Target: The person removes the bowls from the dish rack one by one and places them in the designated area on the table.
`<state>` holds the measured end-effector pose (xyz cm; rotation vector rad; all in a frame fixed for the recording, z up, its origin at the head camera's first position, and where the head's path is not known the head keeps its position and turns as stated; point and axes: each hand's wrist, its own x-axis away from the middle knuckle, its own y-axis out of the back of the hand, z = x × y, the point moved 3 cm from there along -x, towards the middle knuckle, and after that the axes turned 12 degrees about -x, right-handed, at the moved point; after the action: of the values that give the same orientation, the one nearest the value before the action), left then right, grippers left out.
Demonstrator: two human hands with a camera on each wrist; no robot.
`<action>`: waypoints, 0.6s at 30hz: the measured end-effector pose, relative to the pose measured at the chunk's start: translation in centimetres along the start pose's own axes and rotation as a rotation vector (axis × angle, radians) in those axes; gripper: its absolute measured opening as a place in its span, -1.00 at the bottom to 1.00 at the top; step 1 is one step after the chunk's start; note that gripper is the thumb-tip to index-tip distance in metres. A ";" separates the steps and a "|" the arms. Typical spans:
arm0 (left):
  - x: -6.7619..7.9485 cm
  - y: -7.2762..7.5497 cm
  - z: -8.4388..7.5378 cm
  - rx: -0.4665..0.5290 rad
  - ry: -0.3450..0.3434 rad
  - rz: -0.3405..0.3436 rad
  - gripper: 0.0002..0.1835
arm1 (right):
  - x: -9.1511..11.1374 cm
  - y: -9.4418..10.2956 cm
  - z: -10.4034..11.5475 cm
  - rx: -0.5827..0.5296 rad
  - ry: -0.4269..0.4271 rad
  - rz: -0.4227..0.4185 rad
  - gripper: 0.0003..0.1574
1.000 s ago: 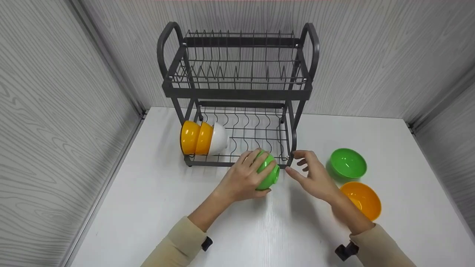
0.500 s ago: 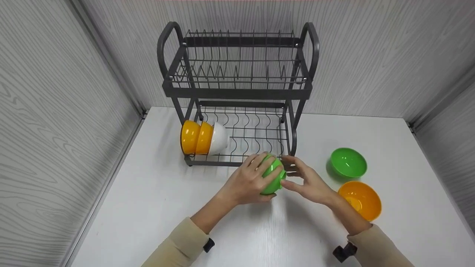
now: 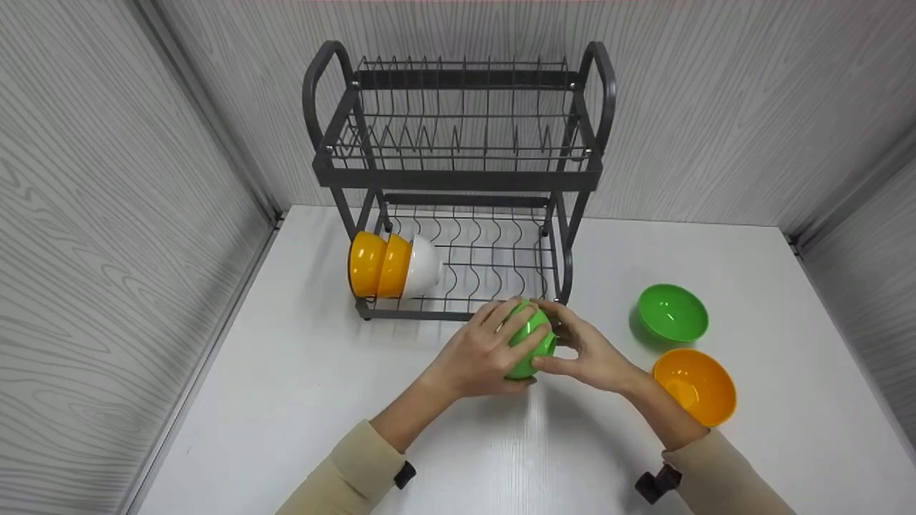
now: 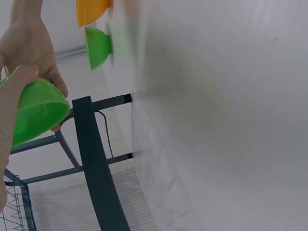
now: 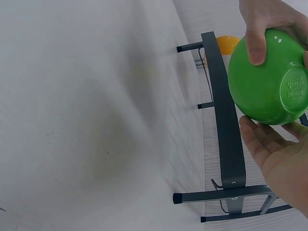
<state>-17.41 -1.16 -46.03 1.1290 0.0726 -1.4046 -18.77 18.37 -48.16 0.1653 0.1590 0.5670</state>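
Observation:
My left hand grips a green bowl in front of the rack, its fingers spread over the outside and the thumb at the rim. The bowl is tilted on its side; its raised foot faces right and its hollow shows in the left wrist view. From the right, my right hand holds the same bowl near its foot, thumb on the near side and fingers curved along the far side. Part of the bowl is hidden behind the fingers.
A dark two-tier dish rack stands at the back. On its lower tier, two orange bowls and a white bowl stand on edge at the left. Another green bowl and an orange bowl sit upright on the table's right.
The left hand has carried the green bowl slightly right and down, away from the rack's front bar. My right hand has come in from the right and taken hold of the bowl.

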 end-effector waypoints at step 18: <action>1.5 0.2 0.2 0.087 0.063 0.068 0.10 | 1.0 0.9 -1.1 -0.077 0.063 -0.107 0.23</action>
<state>-16.98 -2.38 -46.80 1.2367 0.0175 -1.3223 -18.64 19.83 -49.12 0.0638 0.2051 0.4715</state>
